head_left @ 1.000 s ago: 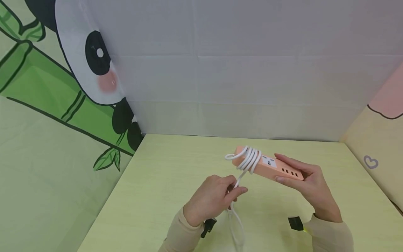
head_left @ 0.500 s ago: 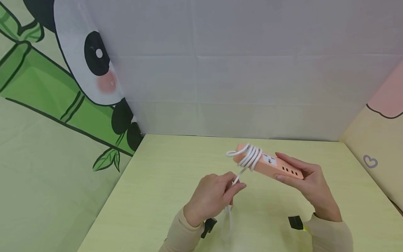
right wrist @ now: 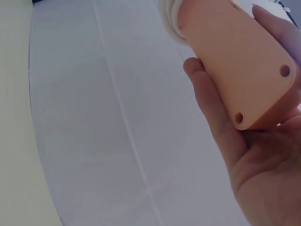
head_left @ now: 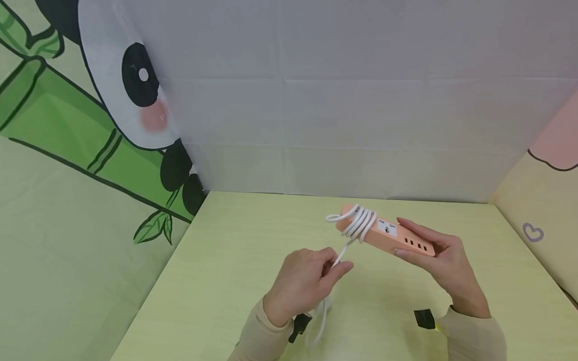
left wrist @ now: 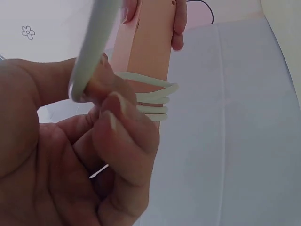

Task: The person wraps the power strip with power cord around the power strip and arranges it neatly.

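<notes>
An orange-pink power strip (head_left: 384, 240) is held up over the table, tilted with its far end raised to the left. My right hand (head_left: 444, 260) grips its near end, thumb on one side and fingers on the other; the right wrist view shows the strip's underside (right wrist: 240, 66) with screw holes. White cord (head_left: 359, 223) is wound in several turns round the far end, with a small loop sticking out left. My left hand (head_left: 304, 281) pinches the cord just below the turns, and the slack (head_left: 322, 321) hangs beneath it. In the left wrist view the cord (left wrist: 91, 52) passes over the fingers.
A pale yellow-green table (head_left: 235, 235) lies under both hands. A grey-white wall (head_left: 338, 115) stands behind it, with printed side panels left and right. Black pieces show at the left cuff (head_left: 299, 326) and right cuff (head_left: 424, 319).
The power strip's wound end has risen slightly. The hanging cord has swung left under my left hand, which still pinches it; the right hand keeps its grip almost in place.
</notes>
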The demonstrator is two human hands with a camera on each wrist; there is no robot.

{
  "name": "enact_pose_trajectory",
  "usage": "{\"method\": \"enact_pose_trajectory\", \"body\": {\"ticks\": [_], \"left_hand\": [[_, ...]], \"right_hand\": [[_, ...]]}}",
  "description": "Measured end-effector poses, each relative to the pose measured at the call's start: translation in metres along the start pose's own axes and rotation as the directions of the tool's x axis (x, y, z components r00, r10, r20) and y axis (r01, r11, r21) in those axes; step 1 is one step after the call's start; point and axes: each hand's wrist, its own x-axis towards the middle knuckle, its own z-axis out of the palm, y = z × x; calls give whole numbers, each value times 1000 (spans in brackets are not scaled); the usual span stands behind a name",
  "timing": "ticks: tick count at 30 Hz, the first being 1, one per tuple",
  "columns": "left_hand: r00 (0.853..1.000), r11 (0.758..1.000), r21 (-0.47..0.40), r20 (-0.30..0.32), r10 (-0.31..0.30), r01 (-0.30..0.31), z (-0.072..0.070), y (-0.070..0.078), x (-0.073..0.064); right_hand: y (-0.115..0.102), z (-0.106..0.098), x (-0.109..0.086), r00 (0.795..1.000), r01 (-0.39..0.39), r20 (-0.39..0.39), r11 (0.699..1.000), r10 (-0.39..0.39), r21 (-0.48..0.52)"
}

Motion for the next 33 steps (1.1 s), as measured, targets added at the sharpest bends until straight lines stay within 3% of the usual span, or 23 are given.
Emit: {"method": "enact_pose_trajectory", "body": {"ticks": [5,11,23,26,30,33], "left_hand": [[1000,996,-79,10,-28,29,1,2,1],[992,969,-219,83,-99,115,2,5,2],[997,991,-112,-20,-78,75,2,9,1],[995,982,-163,5,-96,95,2,9,0],[989,952,-271,76,-123,139,1,10,1],[987,942,-302,103,-123,149,1,10,1]], "right_hand": [[0,-2,1,1000,14,-10,1000,-14,-12],[2,-3,2,1000,25,-17,1000,-25,-10],[1,-4,1,998,24,-49,999,-26,-30],[1,-5,0,996,37,-78,999,-40,-39],[1,-6,0,992,48,-112,998,-51,-28],[2,-7,0,991,51,-120,998,-54,-21]]}}
